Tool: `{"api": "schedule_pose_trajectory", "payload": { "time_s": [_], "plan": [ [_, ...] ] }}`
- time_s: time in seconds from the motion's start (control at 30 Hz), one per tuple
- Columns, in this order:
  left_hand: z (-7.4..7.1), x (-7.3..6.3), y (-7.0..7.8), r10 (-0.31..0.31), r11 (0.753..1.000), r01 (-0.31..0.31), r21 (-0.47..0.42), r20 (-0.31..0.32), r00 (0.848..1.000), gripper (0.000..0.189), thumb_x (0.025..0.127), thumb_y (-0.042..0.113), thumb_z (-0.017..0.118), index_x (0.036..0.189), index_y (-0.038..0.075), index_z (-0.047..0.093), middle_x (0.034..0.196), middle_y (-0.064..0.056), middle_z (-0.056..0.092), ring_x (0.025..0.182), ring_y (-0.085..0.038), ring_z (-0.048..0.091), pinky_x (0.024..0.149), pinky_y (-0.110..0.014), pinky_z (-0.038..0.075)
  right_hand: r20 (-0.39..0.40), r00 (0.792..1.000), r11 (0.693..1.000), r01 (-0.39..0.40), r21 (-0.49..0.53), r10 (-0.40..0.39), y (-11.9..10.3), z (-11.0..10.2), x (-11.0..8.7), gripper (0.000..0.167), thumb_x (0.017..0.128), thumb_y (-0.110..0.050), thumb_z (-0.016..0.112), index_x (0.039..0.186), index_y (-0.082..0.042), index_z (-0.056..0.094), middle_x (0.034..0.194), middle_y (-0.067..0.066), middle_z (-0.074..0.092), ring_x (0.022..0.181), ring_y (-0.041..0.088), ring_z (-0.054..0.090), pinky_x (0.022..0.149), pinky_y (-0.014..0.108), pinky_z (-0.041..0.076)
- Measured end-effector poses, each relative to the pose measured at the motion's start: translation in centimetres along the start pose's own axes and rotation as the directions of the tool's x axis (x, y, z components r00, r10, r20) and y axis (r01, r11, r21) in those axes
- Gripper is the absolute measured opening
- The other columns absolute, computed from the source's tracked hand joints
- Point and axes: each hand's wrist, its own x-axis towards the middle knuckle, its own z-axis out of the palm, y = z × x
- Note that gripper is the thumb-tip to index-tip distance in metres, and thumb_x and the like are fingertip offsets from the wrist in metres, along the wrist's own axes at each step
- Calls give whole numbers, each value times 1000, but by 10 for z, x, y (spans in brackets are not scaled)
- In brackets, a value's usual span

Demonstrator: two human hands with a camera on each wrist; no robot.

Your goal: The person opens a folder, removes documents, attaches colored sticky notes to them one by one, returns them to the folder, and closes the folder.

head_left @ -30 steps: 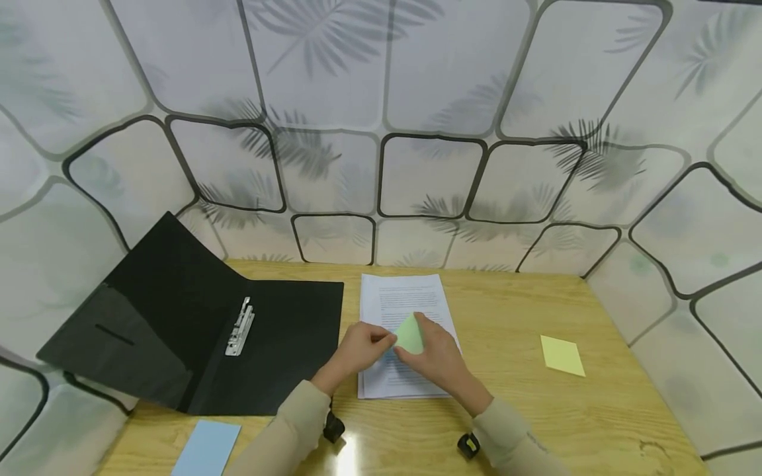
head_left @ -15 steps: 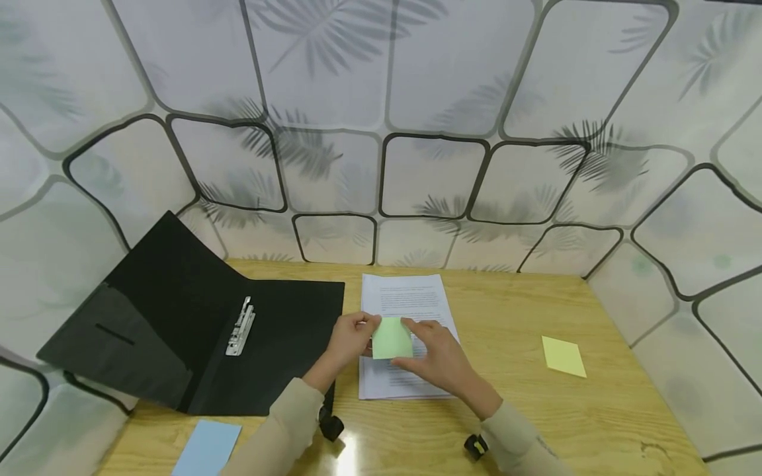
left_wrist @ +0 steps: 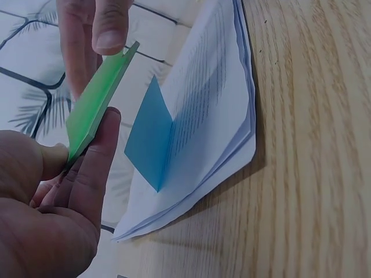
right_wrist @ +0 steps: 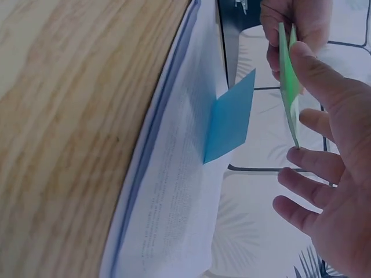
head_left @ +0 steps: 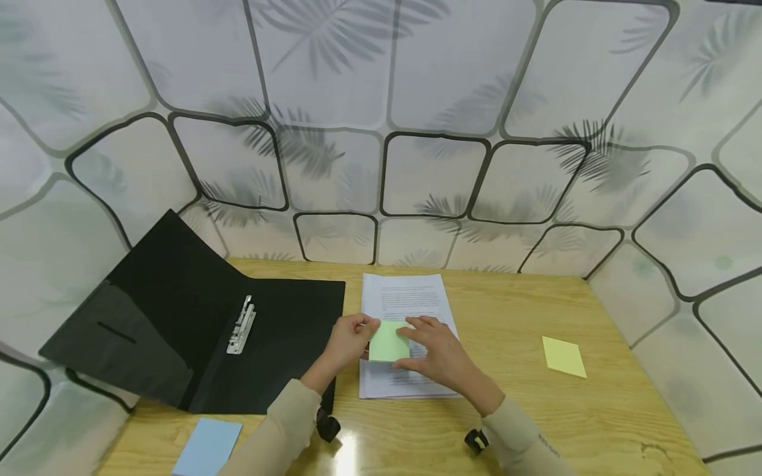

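My left hand [head_left: 350,337] pinches a green sticky note pad [head_left: 388,342] by its left side, above a stack of printed paper [head_left: 411,297]. In the left wrist view the pad is seen nearly edge-on, thumb on one face and fingers behind. My right hand [head_left: 437,350] is at the pad's right side, fingers spread and touching its edge. The right wrist view shows a green sheet [right_wrist: 294,87] bent slightly away from the pad near the right thumb. Under the pad, a blue sticky note [left_wrist: 152,136] stands up from the top printed page.
An open black binder [head_left: 297,330] with a metal clip [head_left: 241,327] lies to the left. A light blue pad [head_left: 206,446] is at the front left, and a yellow sticky pad [head_left: 563,357] lies to the right. A patterned curtain [head_left: 428,178] closes off the back.
The green pad has turned from a tilted corner-up pose to squarely facing up and shifted slightly left. My right fingers have moved from gripping around it to its right edge.
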Motion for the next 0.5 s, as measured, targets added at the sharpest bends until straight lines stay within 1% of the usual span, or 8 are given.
{"api": "schedule_pose_trajectory", "payload": {
  "time_s": [0.1,0.17,0.23,0.37,0.43,0.47,0.5],
  "plan": [
    [-2,-1,-1,3,1000,-3,-3,-2,1000,27,108,22,62,112,-2,75,83,-15,78,68,-18,75,56,-31,62,59,998,999,-20,35,18,0,-2,1,49,88,-39,86,129,-14,77,144,21,66,133,44,61,106,66,50],
    [-3,-2,0,-2,1000,2,-16,3,1000,27,108,21,63,112,-3,75,83,-15,78,68,-17,75,56,-31,62,84,996,998,-20,51,15,0,-3,2,39,94,-34,81,128,-14,77,146,23,64,133,45,61,106,67,50],
    [-4,-2,0,-11,999,12,-32,10,1000,27,108,21,63,112,-3,75,82,-14,78,67,-16,74,56,-31,62,93,996,998,-8,58,3,1,-3,3,32,96,-26,77,126,-14,78,149,24,61,134,44,61,106,66,51],
    [-6,-4,2,-44,997,45,-57,21,999,27,108,22,63,113,-2,76,79,-9,75,66,-13,70,56,-28,60,53,997,998,44,51,-47,2,-3,5,25,96,-13,75,121,-14,81,150,24,60,132,42,64,103,61,54],
    [-7,-5,2,-69,995,70,-72,27,997,28,108,23,62,113,-1,75,77,-6,72,65,-12,67,56,-27,59,19,997,996,71,52,-72,3,-3,7,23,95,-9,76,118,-12,81,144,22,65,129,40,66,101,59,55],
    [-7,-5,2,-88,992,91,-88,36,995,29,109,24,61,114,-1,75,78,-5,71,65,-11,65,56,-26,59,2,997,995,79,59,-79,3,-2,7,22,95,-8,76,116,-11,81,140,22,68,127,39,68,100,58,56],
    [-8,-5,2,-105,986,111,-121,55,993,31,110,24,59,117,-1,74,81,-6,71,65,-12,66,58,-27,61,-16,997,994,80,73,-79,3,-2,8,20,95,-7,76,115,-10,81,136,20,71,124,38,70,99,57,57]
  ]
}}
